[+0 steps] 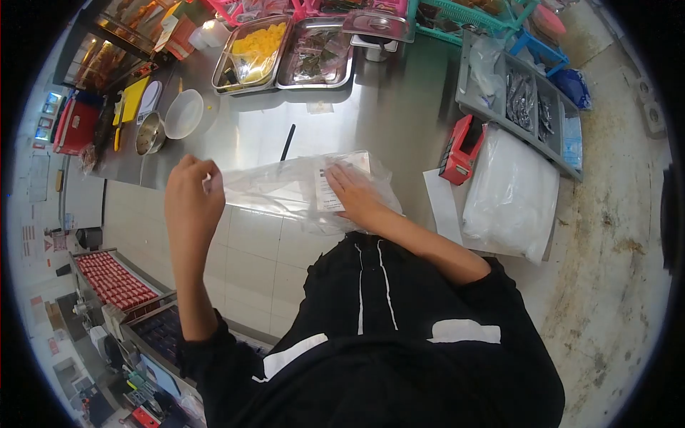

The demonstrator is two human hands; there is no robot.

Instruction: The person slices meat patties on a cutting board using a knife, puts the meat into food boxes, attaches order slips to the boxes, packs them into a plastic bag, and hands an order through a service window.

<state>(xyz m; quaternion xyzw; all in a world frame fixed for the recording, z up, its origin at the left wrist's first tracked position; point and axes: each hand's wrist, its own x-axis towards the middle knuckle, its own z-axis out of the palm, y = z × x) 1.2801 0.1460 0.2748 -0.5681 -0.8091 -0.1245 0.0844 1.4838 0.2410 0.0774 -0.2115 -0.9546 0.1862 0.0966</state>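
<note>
A clear plastic bag stretches along the front edge of the steel table. My left hand is closed on its left end, raised a little off the edge. My right hand lies flat with fingers stretched on the bag's right part, over a white printed paper. Whether that paper is inside the bag or on top, I cannot tell. Just behind the bag lies a thin black stick-like object, perhaps a pen.
Steel trays with yellow food and packets stand at the back. A plastic bowl and a metal bowl are left. At right are a red box, a stack of plastic bags and a grey divided bin.
</note>
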